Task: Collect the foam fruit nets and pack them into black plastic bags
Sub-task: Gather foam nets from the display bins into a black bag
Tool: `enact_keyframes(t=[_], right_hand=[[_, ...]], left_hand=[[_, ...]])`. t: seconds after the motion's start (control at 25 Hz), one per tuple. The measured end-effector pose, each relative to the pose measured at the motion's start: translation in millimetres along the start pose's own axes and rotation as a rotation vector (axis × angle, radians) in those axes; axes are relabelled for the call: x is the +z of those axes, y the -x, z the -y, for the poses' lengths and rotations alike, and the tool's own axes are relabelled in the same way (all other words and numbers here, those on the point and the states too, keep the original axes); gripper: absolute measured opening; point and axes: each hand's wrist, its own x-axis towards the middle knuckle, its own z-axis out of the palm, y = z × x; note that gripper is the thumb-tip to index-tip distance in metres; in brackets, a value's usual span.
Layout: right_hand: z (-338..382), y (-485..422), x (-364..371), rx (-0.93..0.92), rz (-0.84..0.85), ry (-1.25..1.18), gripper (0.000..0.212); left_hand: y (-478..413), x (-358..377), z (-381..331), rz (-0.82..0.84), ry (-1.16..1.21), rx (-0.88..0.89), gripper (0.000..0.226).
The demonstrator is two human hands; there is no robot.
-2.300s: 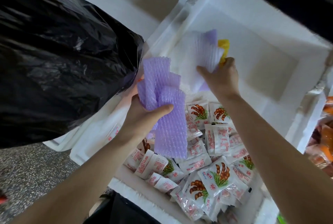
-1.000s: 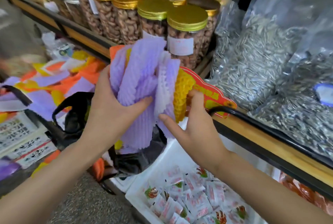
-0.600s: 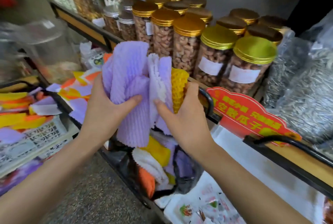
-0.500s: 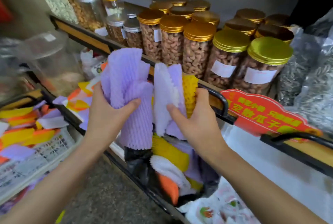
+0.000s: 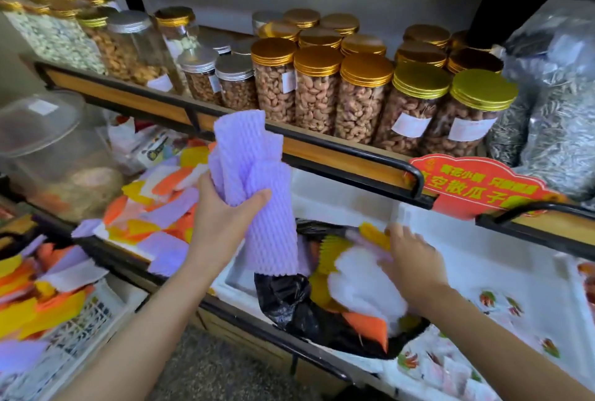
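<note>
My left hand [image 5: 225,207] grips a bundle of purple foam nets [image 5: 257,194], held upright just above the black plastic bag [image 5: 289,307]. The bag lies open in a white foam box [image 5: 347,204] and holds white, yellow and orange nets [image 5: 360,288]. My right hand [image 5: 409,259] is down in the bag's mouth, on top of white, purple and yellow nets; motion blur hides how its fingers lie. More loose nets [image 5: 154,201] in purple, orange, yellow and white are heaped on the lower shelf at the left.
Jars of nuts with gold lids [image 5: 360,91] line the upper shelf behind a black rail [image 5: 354,155]. A red sign [image 5: 476,184] and bags of seeds [image 5: 553,117] are at the right. A white crate [image 5: 83,320] of nets is at lower left. Snack sachets [image 5: 450,365] fill the box's right part.
My right hand has dropped from beside the left hand down into the bag with its white, purple and yellow nets. The left hand still holds the purple bundle up.
</note>
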Motion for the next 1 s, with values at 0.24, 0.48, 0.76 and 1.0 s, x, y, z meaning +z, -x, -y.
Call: enact_keyframes(t=[0.24,0.48,0.76,1.0], right_hand=[[22.6,-4.7,41.0,-0.145,-0.175,0.156,0.064],[29.1,-5.7,77.1,-0.211,0.048,0.153,0.049],[41.1,-5.3,64.4,-0.137,0.237,0.054,0.039],[0.1,32.4,36.4,-0.087,-0.160,0.032,0.088]], left_hand=[[-3.1,9.5,16.0,0.148,0.032,-0.094,0.080],[-1.0,11.3,27.9,0.206,0.070,-0.106,0.068],[3.5,16.3,40.4,0.297,0.119,-0.166,0.063],[18.9,51.0,38.6,0.384,0.065,-0.064,0.070]])
